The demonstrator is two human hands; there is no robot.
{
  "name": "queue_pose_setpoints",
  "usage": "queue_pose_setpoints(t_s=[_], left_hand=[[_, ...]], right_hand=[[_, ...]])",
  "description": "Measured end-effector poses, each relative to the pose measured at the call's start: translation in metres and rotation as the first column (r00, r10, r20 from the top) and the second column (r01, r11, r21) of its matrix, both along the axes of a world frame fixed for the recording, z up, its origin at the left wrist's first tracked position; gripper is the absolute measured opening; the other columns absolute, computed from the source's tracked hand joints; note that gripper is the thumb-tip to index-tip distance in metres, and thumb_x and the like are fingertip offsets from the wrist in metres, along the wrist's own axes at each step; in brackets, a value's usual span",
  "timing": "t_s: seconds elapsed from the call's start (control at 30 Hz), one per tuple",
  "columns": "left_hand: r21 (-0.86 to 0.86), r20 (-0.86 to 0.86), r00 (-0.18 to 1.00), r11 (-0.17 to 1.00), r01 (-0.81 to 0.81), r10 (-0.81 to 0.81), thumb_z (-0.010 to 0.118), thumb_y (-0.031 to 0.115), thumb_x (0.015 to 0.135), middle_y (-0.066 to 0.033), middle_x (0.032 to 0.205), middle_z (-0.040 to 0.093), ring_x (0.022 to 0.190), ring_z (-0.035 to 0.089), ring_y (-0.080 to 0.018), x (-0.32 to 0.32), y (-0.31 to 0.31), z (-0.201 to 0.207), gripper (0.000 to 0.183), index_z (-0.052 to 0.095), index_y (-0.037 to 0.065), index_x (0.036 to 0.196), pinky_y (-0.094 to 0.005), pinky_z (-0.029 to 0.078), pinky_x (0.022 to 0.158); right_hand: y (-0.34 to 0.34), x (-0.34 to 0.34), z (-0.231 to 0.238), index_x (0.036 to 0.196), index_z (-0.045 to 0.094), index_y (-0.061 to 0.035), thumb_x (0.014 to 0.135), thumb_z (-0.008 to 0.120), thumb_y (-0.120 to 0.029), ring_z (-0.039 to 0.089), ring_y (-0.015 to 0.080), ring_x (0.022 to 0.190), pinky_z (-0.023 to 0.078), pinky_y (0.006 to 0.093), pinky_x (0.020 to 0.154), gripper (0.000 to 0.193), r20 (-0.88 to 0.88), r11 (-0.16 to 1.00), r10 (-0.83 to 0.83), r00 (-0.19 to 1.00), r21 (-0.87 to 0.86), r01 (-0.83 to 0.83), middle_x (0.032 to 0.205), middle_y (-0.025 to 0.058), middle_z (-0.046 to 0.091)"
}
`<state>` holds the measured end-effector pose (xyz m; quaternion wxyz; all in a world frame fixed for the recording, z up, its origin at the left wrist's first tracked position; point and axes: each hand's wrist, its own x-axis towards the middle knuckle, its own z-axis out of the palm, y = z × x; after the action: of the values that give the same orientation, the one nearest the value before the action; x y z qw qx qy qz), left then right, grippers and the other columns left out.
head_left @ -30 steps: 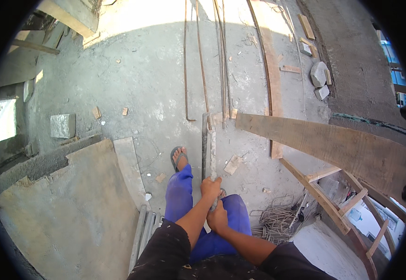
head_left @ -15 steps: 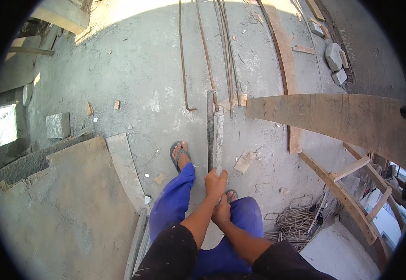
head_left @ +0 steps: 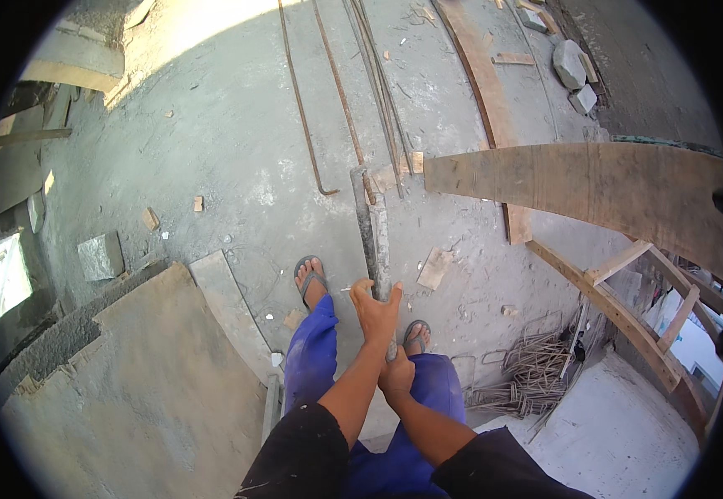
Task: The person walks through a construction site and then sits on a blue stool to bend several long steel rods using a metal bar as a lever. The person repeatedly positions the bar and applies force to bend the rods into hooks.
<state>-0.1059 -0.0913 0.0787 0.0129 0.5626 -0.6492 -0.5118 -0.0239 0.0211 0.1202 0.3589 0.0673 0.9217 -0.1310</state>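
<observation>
A grey, crusted metal pipe (head_left: 381, 241) runs from between my feet toward the rusty rebar rod (head_left: 346, 108). A darker metal bar (head_left: 365, 220) lies along its left side. The rod's near end meets both at their far ends; the exact joint is too small to make out. My right hand (head_left: 396, 378) is wrapped round the pipe's near end. Farther up, my left hand (head_left: 375, 314) spreads over pipe and bar, thumb on the right and fingers on the left. I cannot tell whether its palm presses on them.
More rebar (head_left: 299, 108) lies on the concrete floor ahead, one piece with a hooked end. A broad plank (head_left: 577, 183) reaches in from the right above a timber frame (head_left: 607, 308). Bent rebar pieces (head_left: 536, 370) are heaped at lower right. A large board (head_left: 145, 366) is at lower left.
My left hand has loosened from its closed grip, with thumb and fingers now spread. Pipe and bar have come closer together near it. The whole view has shifted and turned slightly.
</observation>
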Motion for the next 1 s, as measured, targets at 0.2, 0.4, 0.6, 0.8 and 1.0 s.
queue_pose_setpoints(t_s=[0.2, 0.4, 0.6, 0.8, 1.0], left_hand=[[-0.044, -0.024, 1.0, 0.999, -0.004, 0.003, 0.088, 0.036, 0.07, -0.036, 0.143, 0.041, 0.137, 0.042, -0.0451, -0.095, -0.121, -0.043, 0.108, 0.027, -0.011, 0.145, -0.0477, 0.036, 0.114], [0.148, -0.007, 0.999, 0.988, 0.033, -0.033, 0.079, 0.029, 0.068, -0.0339, 0.117, 0.063, 0.111, 0.064, -0.0449, -0.091, -0.145, -0.034, 0.091, 0.037, -0.015, 0.136, -0.0439, 0.048, 0.1], [0.092, 0.049, 0.998, 0.995, 0.031, -0.036, 0.077, 0.028, 0.066, -0.033, 0.113, 0.064, 0.108, 0.064, -0.047, -0.089, -0.117, -0.016, 0.077, 0.046, -0.012, 0.125, -0.0464, 0.05, 0.097], [-0.021, 0.034, 0.999, 1.0, -0.008, 0.009, 0.077, 0.03, 0.065, -0.035, 0.104, 0.066, 0.1, 0.067, -0.0477, -0.087, -0.109, -0.01, 0.073, 0.05, -0.015, 0.116, -0.0455, 0.052, 0.093], [-0.084, 0.111, 0.993, 0.996, -0.04, 0.049, 0.077, 0.033, 0.067, -0.0313, 0.11, 0.067, 0.106, 0.067, -0.0453, -0.1, -0.113, -0.027, 0.07, 0.053, -0.01, 0.117, -0.0479, 0.052, 0.095]], right_hand=[[-0.024, 0.022, 0.003, 0.089, 0.065, -0.0023, 0.089, 0.066, -0.047, 0.068, 0.0492, 0.077, 0.053, 0.0568, 0.072, 0.044, -0.008, 0.999, -0.031, 0.999, -0.02, 0.031, 0.075, 0.0289, 0.067], [-0.028, 0.027, 0.001, 0.092, 0.066, -0.0033, 0.084, 0.071, -0.042, 0.068, 0.0434, 0.078, 0.053, 0.0523, 0.075, 0.04, -0.074, 0.983, 0.184, 0.98, 0.017, -0.183, 0.08, 0.0215, 0.07], [0.011, 0.03, -0.007, 0.109, 0.066, -0.0011, 0.077, 0.078, -0.033, 0.066, 0.0356, 0.099, 0.047, 0.0468, 0.096, 0.046, -0.393, 0.939, 0.243, 0.887, -0.134, -0.317, 0.102, 0.017, 0.069], [0.025, 0.035, -0.046, 0.119, 0.062, 0.0044, 0.076, 0.081, -0.032, 0.066, 0.0421, 0.092, 0.054, 0.049, 0.083, 0.059, -0.428, 0.924, 0.209, 0.879, -0.207, -0.32, 0.099, 0.0255, 0.067], [0.02, 0.02, -0.115, 0.123, 0.06, 0.0056, 0.075, 0.082, -0.034, 0.066, 0.0432, 0.091, 0.054, 0.0502, 0.081, 0.066, -0.481, 0.9, 0.184, 0.857, -0.269, -0.344, 0.098, 0.0267, 0.066]])
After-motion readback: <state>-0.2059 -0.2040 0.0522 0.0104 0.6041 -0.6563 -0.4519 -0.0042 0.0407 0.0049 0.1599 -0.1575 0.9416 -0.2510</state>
